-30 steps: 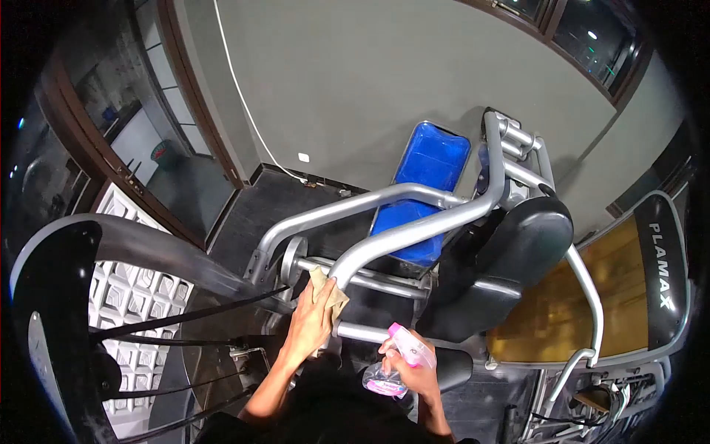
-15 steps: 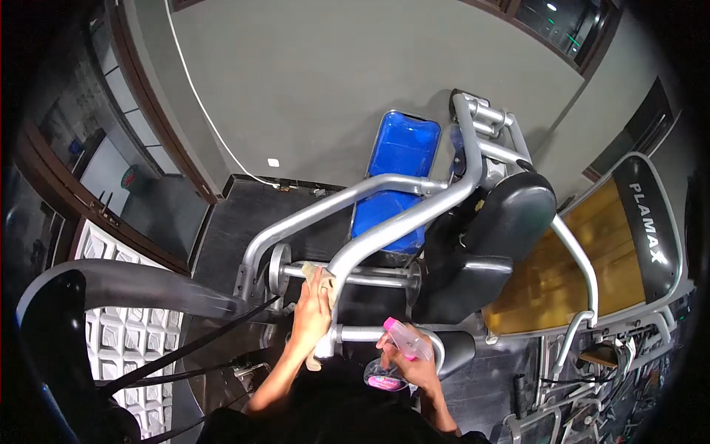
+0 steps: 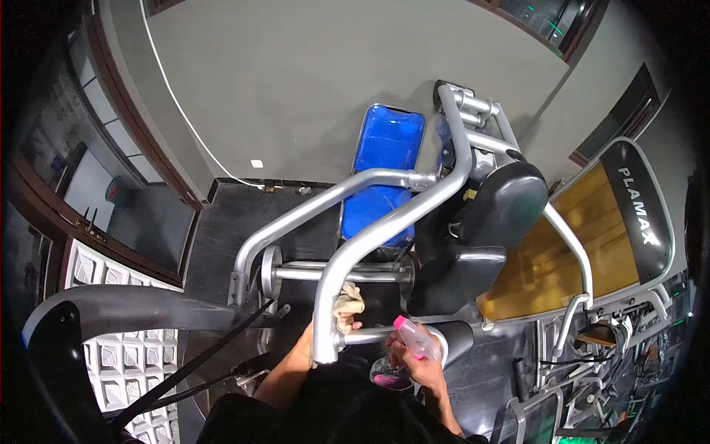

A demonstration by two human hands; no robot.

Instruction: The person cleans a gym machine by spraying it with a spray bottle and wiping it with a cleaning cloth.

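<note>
My left hand [image 3: 353,323] is closed on a beige cloth [image 3: 348,303], just behind the lower end of a thick silver tube [image 3: 326,311] of a gym machine; the tube hides part of the hand. In my right hand [image 3: 418,364] is a clear spray bottle [image 3: 420,342] with a pink nozzle and a pink label. The bottle is tilted, near a short silver crossbar [image 3: 370,336]. The machine's black padded seat [image 3: 458,280] and backrest [image 3: 510,206] stand beyond, to the right.
A blue folding panel [image 3: 388,140] leans by the grey wall. A PLAMAX machine [image 3: 637,207] stands at the right, with more gym equipment below it. At the left are a brown-framed door [image 3: 137,214], white patterned panels [image 3: 126,344] and a dark curved machine arm [image 3: 159,307].
My left hand and the cloth have moved from the front of the tube to its right side, partly behind it. The view has shifted slightly.
</note>
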